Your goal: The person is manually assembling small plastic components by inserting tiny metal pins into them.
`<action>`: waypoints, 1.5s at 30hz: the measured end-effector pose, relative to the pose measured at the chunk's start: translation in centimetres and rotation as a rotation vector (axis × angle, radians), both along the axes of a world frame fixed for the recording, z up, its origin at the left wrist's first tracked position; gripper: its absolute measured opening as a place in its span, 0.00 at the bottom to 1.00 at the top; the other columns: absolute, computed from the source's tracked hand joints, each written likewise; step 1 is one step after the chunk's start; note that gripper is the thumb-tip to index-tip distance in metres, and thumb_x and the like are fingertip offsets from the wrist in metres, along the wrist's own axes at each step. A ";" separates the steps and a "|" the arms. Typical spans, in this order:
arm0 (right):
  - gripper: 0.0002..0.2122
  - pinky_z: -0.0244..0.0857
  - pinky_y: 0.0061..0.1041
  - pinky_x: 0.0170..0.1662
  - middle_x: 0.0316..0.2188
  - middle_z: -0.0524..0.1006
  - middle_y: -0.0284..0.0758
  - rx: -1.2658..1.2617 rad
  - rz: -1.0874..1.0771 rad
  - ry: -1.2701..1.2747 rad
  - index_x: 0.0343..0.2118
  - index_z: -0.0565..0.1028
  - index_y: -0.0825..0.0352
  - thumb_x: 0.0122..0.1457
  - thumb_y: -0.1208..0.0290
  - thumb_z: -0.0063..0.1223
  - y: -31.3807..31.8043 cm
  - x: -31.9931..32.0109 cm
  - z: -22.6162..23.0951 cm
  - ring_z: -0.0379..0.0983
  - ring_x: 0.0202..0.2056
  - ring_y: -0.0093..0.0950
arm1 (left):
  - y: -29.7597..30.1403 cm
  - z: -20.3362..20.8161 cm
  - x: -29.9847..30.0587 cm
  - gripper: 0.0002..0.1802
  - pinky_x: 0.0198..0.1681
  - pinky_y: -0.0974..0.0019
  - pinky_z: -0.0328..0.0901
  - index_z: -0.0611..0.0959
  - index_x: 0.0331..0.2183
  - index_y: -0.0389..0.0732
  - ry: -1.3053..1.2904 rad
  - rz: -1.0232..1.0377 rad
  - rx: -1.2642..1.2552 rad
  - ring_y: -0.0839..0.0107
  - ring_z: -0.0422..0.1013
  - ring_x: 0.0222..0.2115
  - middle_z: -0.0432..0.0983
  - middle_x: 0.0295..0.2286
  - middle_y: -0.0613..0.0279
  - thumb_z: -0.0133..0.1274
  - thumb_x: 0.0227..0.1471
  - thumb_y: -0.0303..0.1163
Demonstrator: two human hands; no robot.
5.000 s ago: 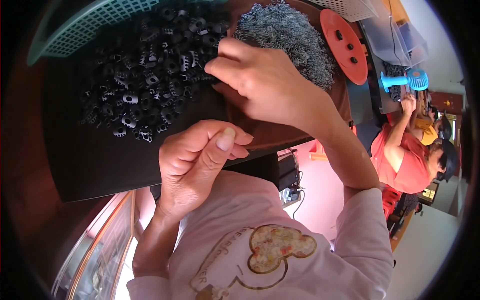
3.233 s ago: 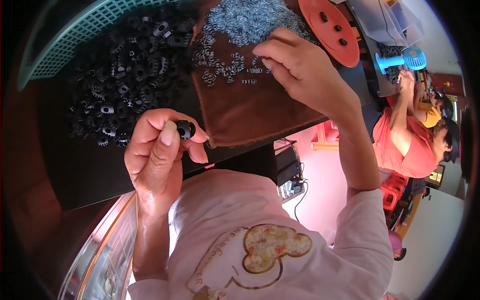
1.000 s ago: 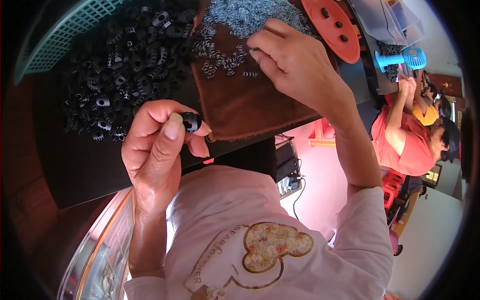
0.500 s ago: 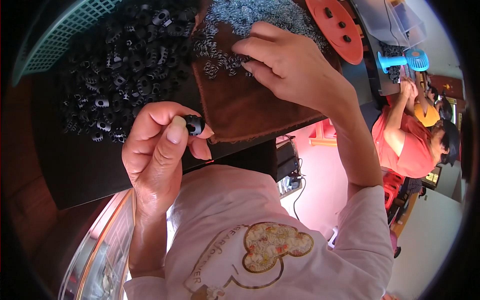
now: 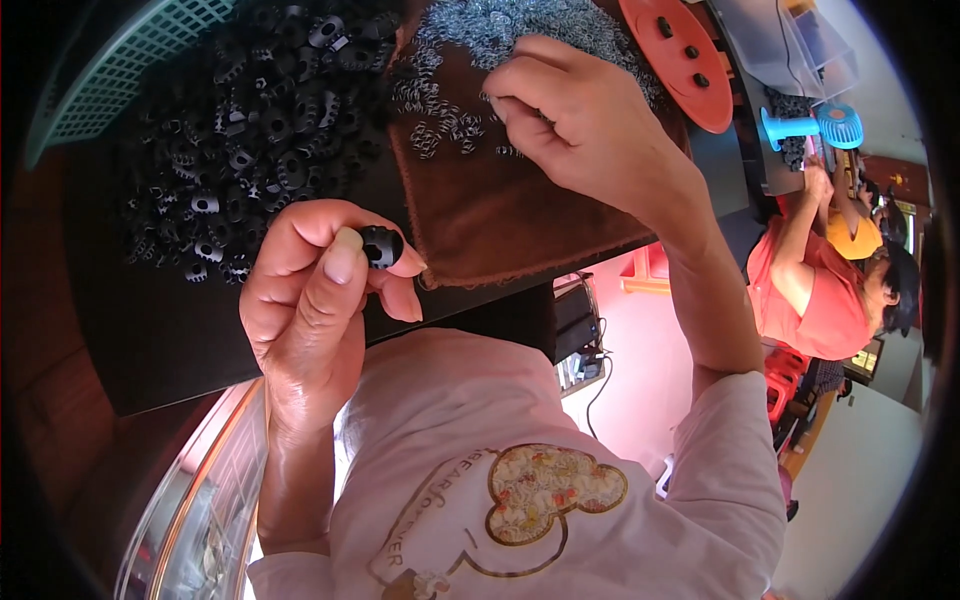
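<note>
My left hand [image 5: 310, 300] grips a small black cylindrical plastic piece [image 5: 381, 247] between thumb and fingers, above the table's near edge. The piece has notches and openings in its side. Above the brown cloth [image 5: 490, 225], my right hand [image 5: 600, 125] has its thumb and index finger pinched together. Whatever they hold, if anything, is too small or hidden to make out. Beyond that hand a heap of small metal springs [image 5: 470, 30] covers the far part of the cloth, with some scattered nearer. A large pile of similar black plastic pieces [image 5: 250, 160] lies to the left.
A green mesh basket [image 5: 85, 110] leans in at the far left. On the right, a red-orange plate [image 5: 690, 75] holds three black pieces. Farther right are a clear plastic bin [image 5: 770, 50], a blue fan [image 5: 838, 126] and a person in a red shirt [image 5: 815, 290].
My right hand's fingers have closed into a pinch, and it has shifted slightly right, off the scattered springs. My left hand has tilted the black piece a little.
</note>
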State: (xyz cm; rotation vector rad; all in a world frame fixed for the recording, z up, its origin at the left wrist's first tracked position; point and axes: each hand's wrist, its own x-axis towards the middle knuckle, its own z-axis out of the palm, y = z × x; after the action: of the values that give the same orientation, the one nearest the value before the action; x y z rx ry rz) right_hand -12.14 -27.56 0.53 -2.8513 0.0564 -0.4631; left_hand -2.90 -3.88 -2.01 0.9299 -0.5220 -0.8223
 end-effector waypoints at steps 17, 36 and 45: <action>0.04 0.58 0.19 0.25 0.24 0.72 0.34 0.912 0.342 -0.083 0.32 0.77 0.73 0.53 0.85 0.55 6.7 0.5 3.1 0.68 0.24 0.21 | 0.3 0.3 0.3 0.13 0.30 0.69 0.70 0.73 0.44 0.33 0.214 0.023 -0.026 0.71 0.72 0.23 0.77 0.30 0.54 0.43 0.64 0.33; 0.05 0.65 0.13 0.26 0.26 0.74 0.30 1.193 0.165 0.062 0.31 0.71 0.71 0.58 0.79 0.57 7.5 0.7 3.0 0.75 0.28 0.15 | 0.4 0.6 0.3 0.14 0.30 0.70 0.68 0.74 0.43 0.32 0.226 0.001 -0.035 0.72 0.72 0.23 0.76 0.28 0.58 0.44 0.64 0.33; 0.03 0.61 0.14 0.25 0.26 0.73 0.29 1.079 0.220 0.042 0.32 0.73 0.72 0.60 0.78 0.55 7.2 1.1 3.0 0.71 0.26 0.13 | 0.6 0.2 0.3 0.13 0.32 0.70 0.68 0.73 0.39 0.31 0.118 -0.041 -0.089 0.72 0.71 0.23 0.76 0.30 0.54 0.44 0.63 0.33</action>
State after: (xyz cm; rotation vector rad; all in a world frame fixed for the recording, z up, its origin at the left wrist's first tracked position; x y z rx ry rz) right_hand -11.08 -20.32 3.55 -1.7781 -0.0044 -0.2126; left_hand -2.59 -3.26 -1.79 0.7862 -0.4726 -0.8786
